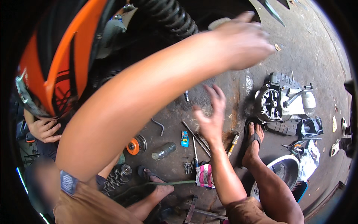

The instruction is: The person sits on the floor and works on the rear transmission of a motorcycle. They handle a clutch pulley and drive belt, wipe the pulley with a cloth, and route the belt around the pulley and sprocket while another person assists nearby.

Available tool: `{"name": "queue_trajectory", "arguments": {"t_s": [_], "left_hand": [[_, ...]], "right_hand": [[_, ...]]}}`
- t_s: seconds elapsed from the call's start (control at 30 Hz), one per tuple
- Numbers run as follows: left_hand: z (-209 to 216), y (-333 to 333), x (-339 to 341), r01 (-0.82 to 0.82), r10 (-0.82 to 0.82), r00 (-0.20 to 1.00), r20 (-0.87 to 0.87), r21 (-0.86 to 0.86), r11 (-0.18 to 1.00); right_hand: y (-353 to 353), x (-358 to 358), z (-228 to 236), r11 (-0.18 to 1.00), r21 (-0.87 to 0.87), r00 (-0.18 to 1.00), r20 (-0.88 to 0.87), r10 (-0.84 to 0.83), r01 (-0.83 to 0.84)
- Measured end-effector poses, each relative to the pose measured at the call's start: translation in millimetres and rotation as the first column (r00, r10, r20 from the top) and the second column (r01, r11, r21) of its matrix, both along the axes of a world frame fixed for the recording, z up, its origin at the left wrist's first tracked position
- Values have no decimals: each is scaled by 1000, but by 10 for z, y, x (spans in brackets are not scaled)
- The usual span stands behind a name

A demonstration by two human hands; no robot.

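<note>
A view looking down at a stained concrete workshop floor (298, 48) strewn with motorbike parts. The person's left hand (244, 43) reaches far forward and up across the picture on a long bare forearm, fingers loosely spread and holding nothing, close to a black ribbed hose (169, 15) on an orange-panelled motorbike (56, 63). The right hand (212, 112) hovers lower, open with fingers splayed, also empty. Directly beneath the right hand on the floor lie long metal rods (195, 136), a screwdriver (232, 143) and a small blue packet (184, 139), none of them touched. To the right, well apart from both hands, sits a grey engine cover with a fan (285, 100). Another person's hand (44, 129) rests at the left edge.
</note>
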State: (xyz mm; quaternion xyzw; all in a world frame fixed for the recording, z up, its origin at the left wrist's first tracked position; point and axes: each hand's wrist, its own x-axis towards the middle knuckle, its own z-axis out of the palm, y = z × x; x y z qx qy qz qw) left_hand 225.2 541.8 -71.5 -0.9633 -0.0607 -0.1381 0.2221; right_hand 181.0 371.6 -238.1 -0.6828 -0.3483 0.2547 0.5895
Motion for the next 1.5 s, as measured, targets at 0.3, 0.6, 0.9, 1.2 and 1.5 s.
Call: {"name": "queue_trajectory", "arguments": {"t_s": [0.3,0.6,0.9,1.2,1.5], "left_hand": [[680,-43,-414,-29,24,998,-60,-69,997],[43,264,669,-228,235,972,5,-239,944],[-448,272,1642,55,-153,946,-287,-323,945],[69,245,448,-317,293,947,-132,-232,919],[10,270,635,-328,307,944,-119,-242,913]], "right_hand": [[361,-278,14,886,-463,936,307,170,-9],[438,-310,-131,938,-346,951,276,136,-34],[451,-355,-84,895,-446,933,315,175,-18],[436,-190,43,846,-501,918,220,329,-183],[1035,97,68,786,-489,909,-36,415,-378]]}}
